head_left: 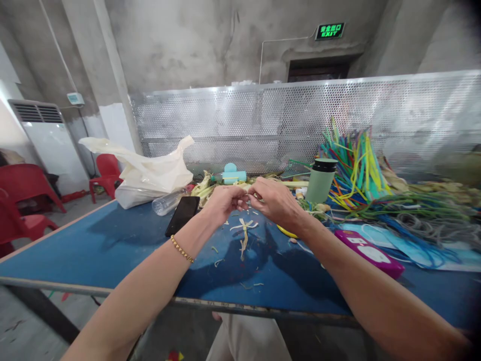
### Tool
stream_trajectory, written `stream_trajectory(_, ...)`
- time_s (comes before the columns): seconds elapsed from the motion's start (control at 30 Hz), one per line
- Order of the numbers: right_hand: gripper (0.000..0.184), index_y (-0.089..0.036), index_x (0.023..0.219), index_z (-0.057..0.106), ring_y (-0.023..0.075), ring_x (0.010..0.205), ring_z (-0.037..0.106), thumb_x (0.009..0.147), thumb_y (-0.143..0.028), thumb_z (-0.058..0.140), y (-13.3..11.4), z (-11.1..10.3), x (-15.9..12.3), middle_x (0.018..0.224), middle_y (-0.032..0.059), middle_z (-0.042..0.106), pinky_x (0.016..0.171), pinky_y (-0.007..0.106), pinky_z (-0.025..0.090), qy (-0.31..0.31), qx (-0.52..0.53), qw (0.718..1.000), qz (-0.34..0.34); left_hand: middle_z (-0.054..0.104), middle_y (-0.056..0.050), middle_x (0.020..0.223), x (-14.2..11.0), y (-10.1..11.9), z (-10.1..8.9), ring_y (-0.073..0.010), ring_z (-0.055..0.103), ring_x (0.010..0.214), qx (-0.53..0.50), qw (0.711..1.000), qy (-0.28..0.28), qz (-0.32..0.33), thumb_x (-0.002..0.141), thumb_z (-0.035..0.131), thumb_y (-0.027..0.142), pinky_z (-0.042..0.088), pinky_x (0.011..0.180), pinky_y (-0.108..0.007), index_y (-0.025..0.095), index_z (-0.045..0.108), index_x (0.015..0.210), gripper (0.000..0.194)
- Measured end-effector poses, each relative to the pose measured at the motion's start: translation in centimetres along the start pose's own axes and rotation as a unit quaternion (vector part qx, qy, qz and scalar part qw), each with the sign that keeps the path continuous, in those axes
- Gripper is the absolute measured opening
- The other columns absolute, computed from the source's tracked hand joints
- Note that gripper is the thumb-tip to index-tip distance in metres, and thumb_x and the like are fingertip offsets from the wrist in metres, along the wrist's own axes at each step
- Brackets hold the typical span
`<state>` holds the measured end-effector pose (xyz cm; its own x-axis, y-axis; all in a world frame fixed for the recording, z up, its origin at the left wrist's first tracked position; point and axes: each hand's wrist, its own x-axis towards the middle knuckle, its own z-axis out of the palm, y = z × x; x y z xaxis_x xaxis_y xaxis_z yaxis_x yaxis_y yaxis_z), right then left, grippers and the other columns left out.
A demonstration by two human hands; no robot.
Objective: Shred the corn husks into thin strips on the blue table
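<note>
My left hand (228, 199) and my right hand (276, 201) meet above the middle of the table, fingertips pinched close together. Whatever lies between their fingers is too small and too hidden to name. Below them, on the blue tabletop (128, 260), rests a small cross-shaped piece knotted from pale, husk-like strips (244, 233). Thin scraps (218, 262) are scattered around it. Pale dried husks (205, 188) lie just beyond my left hand. A yellow curved thing (287, 231) sits below my right wrist, partly covered by the arm.
Left of my hands lie a black phone (183, 215), a clear plastic bottle (167, 203) and a white plastic bag (154, 170). To the right stand a green cup (321, 181), bundled coloured strips (356, 165), a magenta box (370, 253) and blue cords (417, 240). Behind rises a perforated metal screen (233, 120).
</note>
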<state>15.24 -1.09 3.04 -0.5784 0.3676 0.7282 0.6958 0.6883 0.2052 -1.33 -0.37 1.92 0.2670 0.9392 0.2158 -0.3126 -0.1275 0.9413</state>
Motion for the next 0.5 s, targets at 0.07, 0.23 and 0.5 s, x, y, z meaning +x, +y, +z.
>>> stream_trajectory(0.07,0.012,-0.015,0.08,0.061,0.0138,0.066,0.046,0.087,-0.019,0.053,-0.02,-0.16,0.02,0.074,0.0032,0.057,0.062,0.027,0.032,-0.011,0.072,0.997,0.041,0.06,-0.005,0.061,0.01,-0.04,-0.1,-0.0102,0.056,0.049,-0.001,1.0,-0.006,0.008,0.068,0.061,0.009,0.038,0.051,-0.026,0.008,0.062,0.064,0.005)
stream_trajectory(0.23,0.011,-0.015,0.073,0.062,0.0117,0.059,0.046,0.081,-0.022,0.057,0.24,-0.33,0.23,0.064,0.0,0.055,0.057,0.025,0.032,-0.014,0.159,0.977,0.141,0.064,-0.007,0.064,-0.14,0.09,-0.18,-0.0123,0.06,0.052,0.008,0.999,-0.026,0.026,0.073,0.064,0.016,0.038,0.052,-0.026,0.008,0.064,0.069,0.009)
stream_trajectory(0.5,0.011,-0.015,0.071,0.065,0.011,0.054,0.047,0.076,-0.022,0.058,0.35,-0.42,0.38,0.059,0.0001,0.058,0.055,0.026,0.034,-0.014,0.196,0.959,0.204,0.065,-0.004,0.065,-0.35,0.1,0.35,-0.0128,0.064,0.056,0.053,0.996,-0.034,0.057,0.067,0.068,0.007,0.041,0.058,-0.026,0.009,0.065,0.072,0.006)
